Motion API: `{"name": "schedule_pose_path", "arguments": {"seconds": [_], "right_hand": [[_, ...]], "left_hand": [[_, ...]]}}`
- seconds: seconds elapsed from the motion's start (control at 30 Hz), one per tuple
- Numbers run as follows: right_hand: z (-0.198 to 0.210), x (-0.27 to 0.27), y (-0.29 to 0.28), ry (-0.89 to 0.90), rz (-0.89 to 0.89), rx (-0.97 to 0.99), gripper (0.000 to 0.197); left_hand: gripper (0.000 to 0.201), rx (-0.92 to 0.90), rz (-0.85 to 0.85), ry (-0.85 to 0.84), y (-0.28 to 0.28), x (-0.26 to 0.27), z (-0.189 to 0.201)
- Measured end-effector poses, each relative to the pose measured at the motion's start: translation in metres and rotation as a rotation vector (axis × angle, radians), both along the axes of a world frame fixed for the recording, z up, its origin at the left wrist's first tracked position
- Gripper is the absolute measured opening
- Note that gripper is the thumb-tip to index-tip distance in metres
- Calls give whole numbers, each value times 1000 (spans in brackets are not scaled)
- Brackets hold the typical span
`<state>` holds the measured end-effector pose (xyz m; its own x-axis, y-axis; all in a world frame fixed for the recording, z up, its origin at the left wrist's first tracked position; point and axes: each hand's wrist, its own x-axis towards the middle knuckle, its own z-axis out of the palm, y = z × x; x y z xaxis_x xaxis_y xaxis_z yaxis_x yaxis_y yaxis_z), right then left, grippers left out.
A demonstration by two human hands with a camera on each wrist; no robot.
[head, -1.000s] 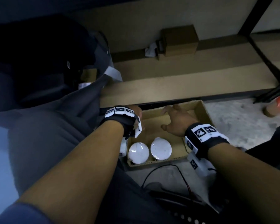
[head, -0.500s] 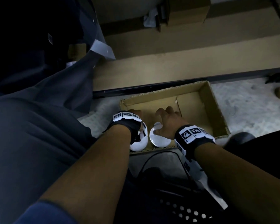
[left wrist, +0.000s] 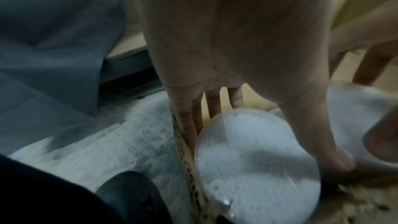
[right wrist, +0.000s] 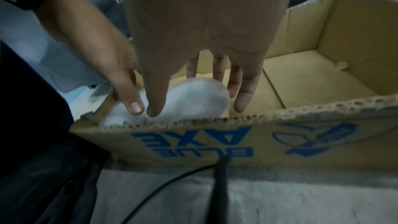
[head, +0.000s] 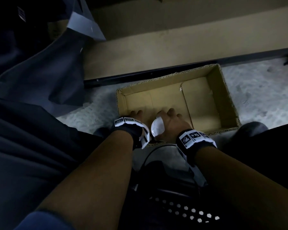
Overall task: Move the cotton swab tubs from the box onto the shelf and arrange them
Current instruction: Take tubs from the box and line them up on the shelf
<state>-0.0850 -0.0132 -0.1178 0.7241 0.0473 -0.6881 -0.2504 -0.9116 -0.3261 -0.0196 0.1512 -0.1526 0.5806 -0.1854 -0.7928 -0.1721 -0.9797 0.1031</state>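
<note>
An open cardboard box (head: pixel 229 100) stands on the floor before a low tan shelf (head: pixel 173 52). Two white round cotton swab tubs sit in its near left corner. My left hand (head: pixel 135 114) reaches down over the left tub (left wrist: pixel 256 164), fingers between tub and box wall, thumb on its other side, gripping it. My right hand (head: pixel 170 120) holds the right tub (head: pixel 157 128), which looks tilted. In the right wrist view the thumb and fingers of my right hand (right wrist: pixel 197 111) straddle that tub (right wrist: pixel 200 94). The rest of the box shows only bare cardboard.
A black rail (head: pixel 156 73) edges the shelf just behind the box. Dark clothing (head: pixel 40 113) fills the left side. A black cable (right wrist: pixel 172 181) runs over the speckled floor in front of the box, and a dark shoe (left wrist: pixel 133 193) sits by its left wall.
Both hands came back from the far part of the box to its near left corner, dropped onto the two tubs and closed round them. The view tilted downward.
</note>
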Motion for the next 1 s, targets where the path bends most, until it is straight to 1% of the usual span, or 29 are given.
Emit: {"name": "schedule_pose_path", "arguments": {"seconds": [0.1,0.13,0.2,0.37,0.53,0.67,0.77,0.87,1.0], "right_hand": [[-9,-3,6,-24,-10,-34,87],[-11,-4,8,-41,-8,-46,87],[-15,-4,9,-46,-5,-51,89],[-17,-6,9,-41,-10,-51,87],[-15,-3,8,-49,-32,-33,85],[-7,3,5,-39,-21,-52,90],[6,10,-3,-39,-24,-40,91],[21,20,-9,-41,-15,-39,94],[44,31,-11,-80,-23,-21,95]], "left_hand": [[82,48,-27,-53,-3,-8,8],[87,59,-54,-74,-3,-9,10],[93,66,-44,-80,-3,-12,12],[93,57,-22,-100,-5,-14,10],[93,34,-7,-103,-8,-15,16],[94,27,14,-99,-11,-8,20],[86,25,9,-139,-14,1,30],[84,21,-17,-159,-21,14,39],[94,29,-16,-210,-23,28,56]]}}
